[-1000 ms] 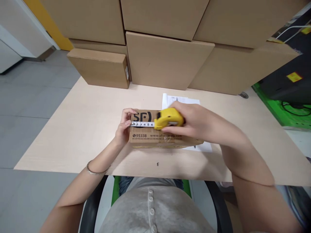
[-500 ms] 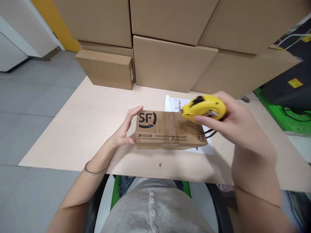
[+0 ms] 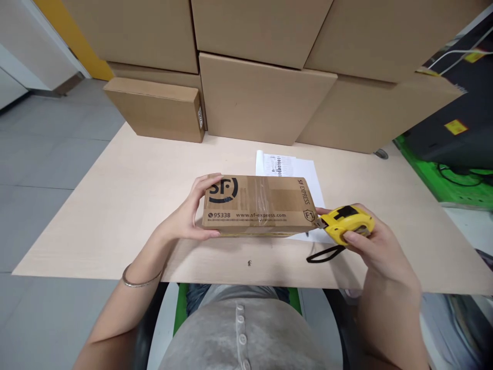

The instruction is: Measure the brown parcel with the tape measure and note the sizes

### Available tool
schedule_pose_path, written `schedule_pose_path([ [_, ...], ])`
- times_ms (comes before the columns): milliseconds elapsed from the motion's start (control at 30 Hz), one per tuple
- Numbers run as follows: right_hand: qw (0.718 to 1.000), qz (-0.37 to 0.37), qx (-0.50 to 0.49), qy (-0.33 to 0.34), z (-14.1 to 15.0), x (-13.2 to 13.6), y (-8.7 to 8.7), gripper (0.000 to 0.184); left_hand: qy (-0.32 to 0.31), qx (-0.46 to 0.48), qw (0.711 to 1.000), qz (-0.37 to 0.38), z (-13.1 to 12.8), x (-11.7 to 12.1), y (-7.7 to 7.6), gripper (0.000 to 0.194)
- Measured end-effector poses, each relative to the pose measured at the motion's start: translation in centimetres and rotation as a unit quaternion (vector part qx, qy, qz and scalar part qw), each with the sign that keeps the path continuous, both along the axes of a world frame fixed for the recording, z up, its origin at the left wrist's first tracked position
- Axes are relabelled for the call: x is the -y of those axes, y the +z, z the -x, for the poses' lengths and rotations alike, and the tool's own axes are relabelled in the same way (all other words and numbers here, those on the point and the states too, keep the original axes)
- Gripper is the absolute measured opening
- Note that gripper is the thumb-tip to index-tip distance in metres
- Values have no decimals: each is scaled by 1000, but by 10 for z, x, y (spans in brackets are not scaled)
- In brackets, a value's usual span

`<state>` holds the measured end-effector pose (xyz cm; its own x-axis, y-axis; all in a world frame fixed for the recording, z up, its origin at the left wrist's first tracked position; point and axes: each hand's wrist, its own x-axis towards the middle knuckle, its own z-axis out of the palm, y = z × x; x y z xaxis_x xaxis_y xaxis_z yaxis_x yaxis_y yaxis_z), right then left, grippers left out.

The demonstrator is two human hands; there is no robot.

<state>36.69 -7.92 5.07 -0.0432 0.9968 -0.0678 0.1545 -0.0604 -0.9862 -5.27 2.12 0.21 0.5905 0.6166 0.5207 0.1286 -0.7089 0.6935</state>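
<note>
A taped cardboard box point(image 3: 254, 203) with SF print lies in front of me over the table. My left hand point(image 3: 194, 213) grips its left end, thumb along the near edge and fingers at the far corner. In my right hand point(image 3: 370, 239) is a yellow tape measure point(image 3: 348, 223) with a black wrist strap point(image 3: 325, 254) hanging from it. The metal tip of the tape measure is at the box's near right corner; whether it touches, I cannot tell. A finger of my right hand reaches toward the box's right side. White papers point(image 3: 304, 169) lie partly hidden beneath the box.
Large cardboard boxes point(image 3: 265, 103) are stacked along the back of the table point(image 3: 96, 216). A smaller flat box point(image 3: 162, 110) stands at the back left. To the right is a dark case point(image 3: 447, 113) on a green surface point(image 3: 442, 174).
My right hand has brought the tape measure down from above the box to its right end. My left hand has closed round the left end. The view has shifted slightly.
</note>
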Motion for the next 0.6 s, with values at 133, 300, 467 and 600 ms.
schedule_pose_path([
  [133,1000,-4,-17,1,6,-3,4,32,7,4,1000,-10,0,-1,0,111],
  [300,1000,-6,-25,-5,10,-1,6,29,10,0,1000,-6,-1,-1,1,110],
  [467,1000,-16,-17,-8,13,-1,10,30,57,9,997,-52,-6,2,3,109],
  [600,998,-35,-12,-46,29,-28,29,34,167,77,964,-192,-22,22,15,110],
])
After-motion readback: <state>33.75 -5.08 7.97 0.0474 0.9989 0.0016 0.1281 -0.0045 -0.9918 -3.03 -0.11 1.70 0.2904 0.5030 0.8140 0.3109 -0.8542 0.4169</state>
